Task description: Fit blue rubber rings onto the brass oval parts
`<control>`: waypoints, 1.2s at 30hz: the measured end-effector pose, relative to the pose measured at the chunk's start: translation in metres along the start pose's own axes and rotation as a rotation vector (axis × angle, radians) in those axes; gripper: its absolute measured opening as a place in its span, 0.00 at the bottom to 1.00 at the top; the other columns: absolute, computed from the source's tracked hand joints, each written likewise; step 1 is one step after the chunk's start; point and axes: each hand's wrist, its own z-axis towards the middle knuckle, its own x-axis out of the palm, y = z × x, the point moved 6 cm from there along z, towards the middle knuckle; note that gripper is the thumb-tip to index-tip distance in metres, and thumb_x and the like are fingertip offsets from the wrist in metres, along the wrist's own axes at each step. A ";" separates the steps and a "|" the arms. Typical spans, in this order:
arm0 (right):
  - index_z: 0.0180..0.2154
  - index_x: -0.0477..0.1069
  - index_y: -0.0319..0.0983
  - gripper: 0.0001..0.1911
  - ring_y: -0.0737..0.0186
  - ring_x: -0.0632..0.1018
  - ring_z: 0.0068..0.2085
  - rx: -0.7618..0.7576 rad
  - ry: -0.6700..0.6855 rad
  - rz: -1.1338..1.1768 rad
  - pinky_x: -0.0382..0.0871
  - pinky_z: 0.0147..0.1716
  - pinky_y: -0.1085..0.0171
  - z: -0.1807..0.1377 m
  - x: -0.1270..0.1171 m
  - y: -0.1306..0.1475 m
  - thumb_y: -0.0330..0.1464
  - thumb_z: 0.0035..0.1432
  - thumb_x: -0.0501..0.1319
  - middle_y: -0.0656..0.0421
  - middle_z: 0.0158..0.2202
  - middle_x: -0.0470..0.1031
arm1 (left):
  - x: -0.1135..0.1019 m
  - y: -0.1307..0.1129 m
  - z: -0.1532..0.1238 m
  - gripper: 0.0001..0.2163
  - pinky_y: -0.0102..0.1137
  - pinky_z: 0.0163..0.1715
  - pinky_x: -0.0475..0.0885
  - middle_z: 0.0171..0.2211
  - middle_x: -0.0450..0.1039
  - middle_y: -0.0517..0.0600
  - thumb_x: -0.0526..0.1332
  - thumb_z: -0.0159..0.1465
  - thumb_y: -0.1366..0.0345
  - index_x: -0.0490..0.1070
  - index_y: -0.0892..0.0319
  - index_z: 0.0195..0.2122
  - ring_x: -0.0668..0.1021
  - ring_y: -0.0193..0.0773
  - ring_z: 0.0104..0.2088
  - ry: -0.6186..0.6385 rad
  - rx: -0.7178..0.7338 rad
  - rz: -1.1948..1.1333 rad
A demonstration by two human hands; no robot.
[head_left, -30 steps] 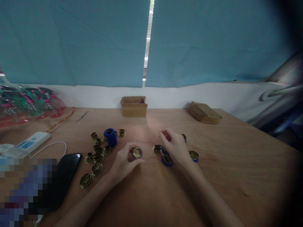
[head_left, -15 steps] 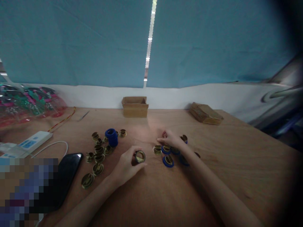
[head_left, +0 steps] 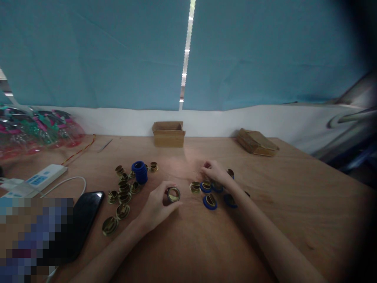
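Note:
My left hand (head_left: 156,204) pinches a brass ring (head_left: 172,194) between thumb and fingers, just above the wooden table (head_left: 188,243). My right hand (head_left: 216,174) is further back, fingers curled over a small group of brass rings fitted with blue bands (head_left: 209,201); what its fingertips hold is hidden. A plain brass ring (head_left: 194,187) lies between the hands. To the left a stack of blue rubber bands (head_left: 140,171) stands among several loose brass rings (head_left: 122,196).
A small open cardboard box (head_left: 168,133) and a flat cardboard box (head_left: 257,142) sit at the table's back edge. A black phone (head_left: 84,214), a white power strip (head_left: 38,179) with cable and a bag of coloured items (head_left: 38,129) are on the left.
My right hand has reached back from the near blue-banded rings and curled its fingers there. My left hand has kept the brass ring almost still.

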 end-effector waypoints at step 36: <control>0.31 0.67 0.38 0.14 0.71 0.72 0.18 0.006 0.398 1.095 0.56 0.14 0.73 -0.101 0.028 0.078 0.43 0.56 0.61 0.62 0.22 0.73 | -0.011 -0.013 -0.007 0.20 0.34 0.46 0.72 0.45 0.73 0.50 0.67 0.53 0.65 0.65 0.54 0.47 0.77 0.38 0.45 -0.077 0.115 0.136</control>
